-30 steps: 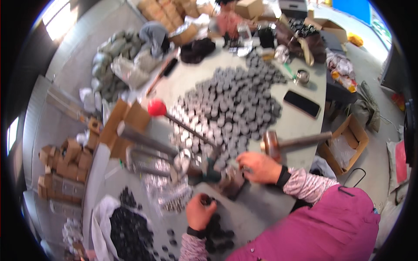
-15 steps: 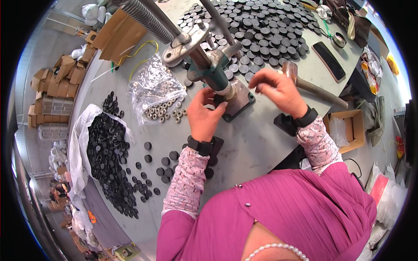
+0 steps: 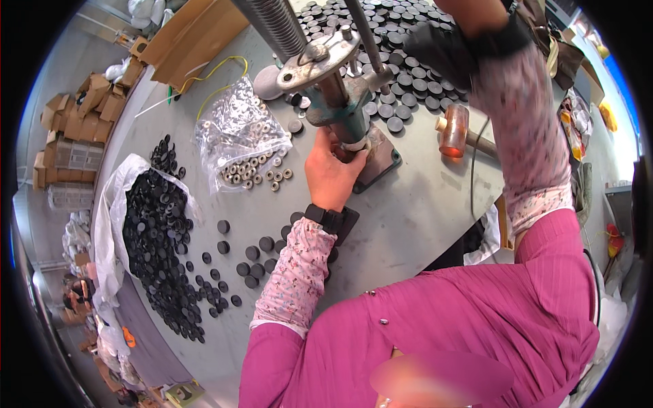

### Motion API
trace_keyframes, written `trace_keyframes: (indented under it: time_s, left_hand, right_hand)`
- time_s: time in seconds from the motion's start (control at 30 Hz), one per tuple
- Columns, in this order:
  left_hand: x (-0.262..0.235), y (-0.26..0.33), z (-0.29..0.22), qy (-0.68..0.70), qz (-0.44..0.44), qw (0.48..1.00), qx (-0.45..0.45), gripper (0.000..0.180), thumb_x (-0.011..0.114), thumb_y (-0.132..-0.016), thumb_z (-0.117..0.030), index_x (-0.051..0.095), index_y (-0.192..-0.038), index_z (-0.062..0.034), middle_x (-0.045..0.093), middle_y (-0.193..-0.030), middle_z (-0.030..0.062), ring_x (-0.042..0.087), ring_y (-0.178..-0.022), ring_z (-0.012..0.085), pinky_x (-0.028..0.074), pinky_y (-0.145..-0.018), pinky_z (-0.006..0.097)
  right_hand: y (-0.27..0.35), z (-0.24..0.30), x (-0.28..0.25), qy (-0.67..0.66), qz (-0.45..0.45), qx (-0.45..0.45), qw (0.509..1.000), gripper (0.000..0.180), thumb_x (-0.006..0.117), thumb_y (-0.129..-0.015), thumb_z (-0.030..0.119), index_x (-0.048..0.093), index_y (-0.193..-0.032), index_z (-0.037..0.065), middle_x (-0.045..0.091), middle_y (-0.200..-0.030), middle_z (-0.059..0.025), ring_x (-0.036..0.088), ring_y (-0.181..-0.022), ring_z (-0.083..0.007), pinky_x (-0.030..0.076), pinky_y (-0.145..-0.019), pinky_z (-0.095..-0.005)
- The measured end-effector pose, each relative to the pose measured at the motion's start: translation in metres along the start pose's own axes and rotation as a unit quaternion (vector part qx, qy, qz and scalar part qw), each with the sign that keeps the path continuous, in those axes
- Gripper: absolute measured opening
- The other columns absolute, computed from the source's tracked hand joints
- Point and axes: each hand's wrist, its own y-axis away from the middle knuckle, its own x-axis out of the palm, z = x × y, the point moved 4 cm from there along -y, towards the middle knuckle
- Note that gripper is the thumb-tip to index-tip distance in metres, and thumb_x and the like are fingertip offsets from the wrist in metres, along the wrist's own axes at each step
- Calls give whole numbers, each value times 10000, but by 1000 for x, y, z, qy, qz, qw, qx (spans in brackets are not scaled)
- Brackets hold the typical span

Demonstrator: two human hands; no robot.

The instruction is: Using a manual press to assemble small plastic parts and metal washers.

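A green hand press [image 3: 348, 124] with a coil spring and steel rods stands on the table. My left hand [image 3: 331, 170] is closed at the lower end of its ram, thumb and fingers curled about the spot above the dark base plate [image 3: 382, 162]. What they grip is hidden by the fingers and ram. My right hand [image 3: 469, 13] is raised at the top edge beyond the press; only its wrist end shows, its fingers out of the picture. Beside my left hand lies a clear bag [image 3: 238, 126] of small metal rings, several spilled out.
Black discs [image 3: 160, 238] spill from a white sack on the left. Several loose black caps [image 3: 253, 253] lie near my left forearm. Many grey-topped discs [image 3: 415, 85] cover the far table. A mallet [image 3: 454, 132] with an amber head lies right of the press.
My right hand has swung up and away from beside the press to the top edge. My left hand stays at the ram. The view has shifted slightly.
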Motion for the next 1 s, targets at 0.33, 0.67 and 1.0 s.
trace_keyframes:
  time_s: [0.33,0.67,1.0]
  left_hand:
    - [-66,28,6,-40,-7,999,10,500,868,-733,-142,662,-1177,-36,693,-1075,86,634,-811,170,525,-669,316]
    - [-114,103,25,-231,54,970,-54,385,859,-733,-148,704,-1059,-12,664,-1005,113,640,-806,267,540,-739,370]
    - [-62,48,15,-175,34,984,10,307,829,-753,-174,718,-990,-15,682,-879,89,655,-686,209,526,-637,346]
  right_hand:
    - [83,47,-17,313,-15,-112,943,276,600,-1001,186,685,-1154,-28,631,-855,-42,512,-675,-68,405,-601,-209]
    - [291,13,4,31,-41,6,999,190,611,-934,-29,620,-1119,14,639,-1030,-156,612,-701,-154,531,-641,-291]
    - [150,48,-6,40,-120,-30,991,125,585,-954,-21,590,-1079,-32,650,-891,-113,614,-719,-133,499,-650,-261]
